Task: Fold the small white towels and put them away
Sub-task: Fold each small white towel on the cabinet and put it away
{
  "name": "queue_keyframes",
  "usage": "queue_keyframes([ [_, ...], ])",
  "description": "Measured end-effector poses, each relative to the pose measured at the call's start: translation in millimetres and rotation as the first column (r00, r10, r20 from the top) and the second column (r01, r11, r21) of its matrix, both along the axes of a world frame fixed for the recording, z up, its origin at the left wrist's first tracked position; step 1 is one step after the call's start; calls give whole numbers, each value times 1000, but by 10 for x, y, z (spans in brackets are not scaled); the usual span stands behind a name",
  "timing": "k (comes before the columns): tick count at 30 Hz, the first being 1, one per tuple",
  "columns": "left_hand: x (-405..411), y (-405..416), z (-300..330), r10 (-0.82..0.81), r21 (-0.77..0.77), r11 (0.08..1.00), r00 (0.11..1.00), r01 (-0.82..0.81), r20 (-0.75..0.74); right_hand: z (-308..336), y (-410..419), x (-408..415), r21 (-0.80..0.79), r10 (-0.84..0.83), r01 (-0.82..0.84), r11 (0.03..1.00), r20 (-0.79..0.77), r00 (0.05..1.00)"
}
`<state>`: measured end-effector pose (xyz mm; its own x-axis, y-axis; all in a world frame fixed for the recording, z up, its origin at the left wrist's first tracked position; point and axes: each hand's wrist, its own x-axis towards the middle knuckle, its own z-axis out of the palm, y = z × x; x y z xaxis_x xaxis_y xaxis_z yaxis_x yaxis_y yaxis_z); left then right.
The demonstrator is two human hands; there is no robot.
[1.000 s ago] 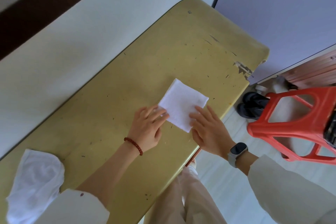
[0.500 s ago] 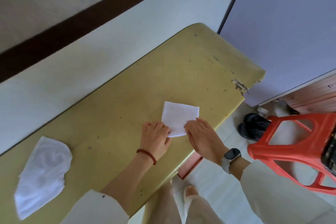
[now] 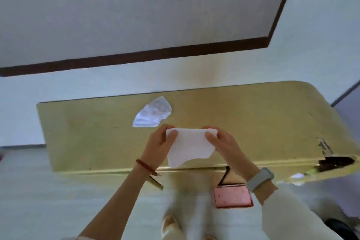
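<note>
Single view only, from a head-worn wide-angle camera; no second view to compare. It looks forward and steeply down from above and behind both hands. Left hand (image 3: 158, 147) and right hand (image 3: 222, 143) sit close to the lens, near frame centre, forearms entering from the bottom edge. Beyond the hands runs the yellow table (image 3: 253, 122), its near edge just below the wrists; the wall (image 3: 175, 15) fills the upper half. Below the hands, the floor (image 3: 48, 200). Frame slightly motion-blurred, straight edges bowed by the lens.
</note>
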<state>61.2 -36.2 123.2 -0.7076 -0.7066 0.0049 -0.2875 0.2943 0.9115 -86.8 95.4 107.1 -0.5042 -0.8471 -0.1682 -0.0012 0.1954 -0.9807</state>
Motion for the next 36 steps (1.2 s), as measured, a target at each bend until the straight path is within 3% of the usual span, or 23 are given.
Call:
queue_keyframes([
  [2,572,-94,197,139,2,990,990,-139,-26,59,-257,397,-23,148,-148,989,-4,989],
  [7,2308,-80,441,532,-4,847,847,-532,-8,333,-890,1892,-89,353,-392,916,-292,889],
  [11,4026,266,483,815,-41,579,579,-815,-15,486,-1099,3647,-138,423,-587,798,-565,708],
  [15,5852,849,488,962,-85,269,273,-959,-27,527,-1006,5653,-110,564,-776,622,-625,540],
  [18,7193,1511,536,988,39,149,147,-988,-51,574,-764,7060,-87,668,-905,417,-646,370],
  [20,7939,2012,583,994,243,107,104,-964,-28,623,-589,7848,-26,736,-984,175,-661,148],
  [23,8829,2636,567,992,426,122,124,-896,-25,769,-324,8936,85,671,-974,-211,-712,-208],
  [26,9488,3080,529,990,430,135,138,-893,-24,904,-17,9973,159,518,-893,-420,-766,-380],
  [28,9899,3259,500,997,315,66,74,-947,14,897,159,10613,177,499,-846,-503,-740,-451],
  [32,10946,3434,411,968,101,-246,-239,-964,77,632,303,11854,113,720,-836,-537,-455,-525],
  [34,11457,3504,413,921,190,-386,-388,-903,32,437,354,12416,105,854,-875,-473,-189,-484],
  [36,12103,3601,423,841,429,-449,-532,-784,-92,254,474,13140,162,898,-885,-436,146,-416],
])
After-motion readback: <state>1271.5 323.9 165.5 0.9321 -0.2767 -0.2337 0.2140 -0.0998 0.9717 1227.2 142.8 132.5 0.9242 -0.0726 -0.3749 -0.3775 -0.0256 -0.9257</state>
